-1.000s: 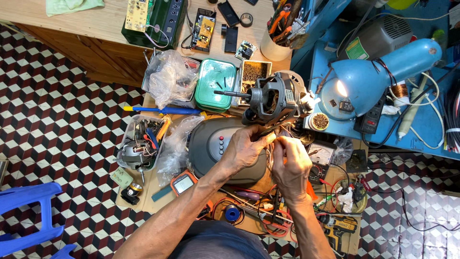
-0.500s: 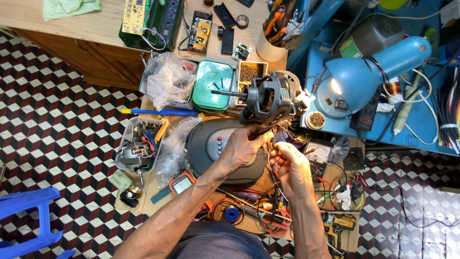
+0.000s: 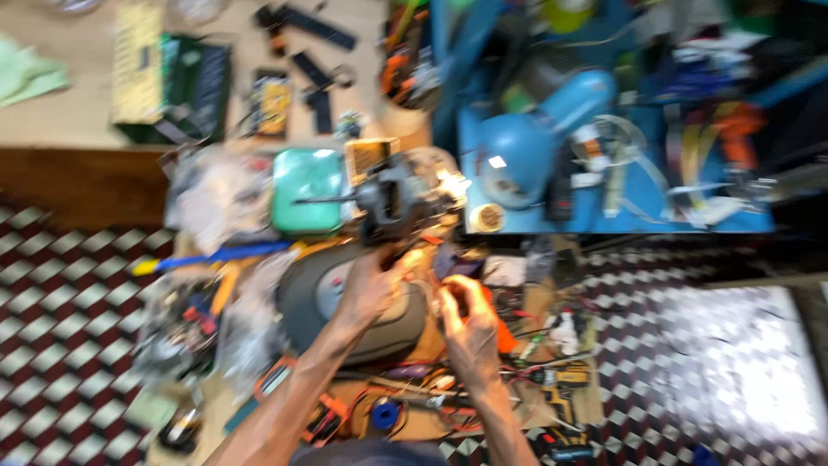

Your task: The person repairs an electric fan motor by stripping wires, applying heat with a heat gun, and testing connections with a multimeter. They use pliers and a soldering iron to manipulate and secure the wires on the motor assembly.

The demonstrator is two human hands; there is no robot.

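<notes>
Lowered, both hands curl beneath the motor.

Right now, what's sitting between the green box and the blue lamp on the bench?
In the head view, a grey electric motor with its shaft sticking out left lies between the green box and the blue lamp.

Both bare forearms rise from near edge of scene, converging toward centre. Left forearm runs diagonally from lower left, wrist straight, left hand palm-down with fingers curled forward and thumb turned inward. Right forearm comes up more steeply from near centre, right hand just right of left one, slightly nearer, fingers bent in pinching curl toward thumb. Hands sit close together, knuckles almost side by side. Motion blur hides exact fingertip positions and grip.
</notes>
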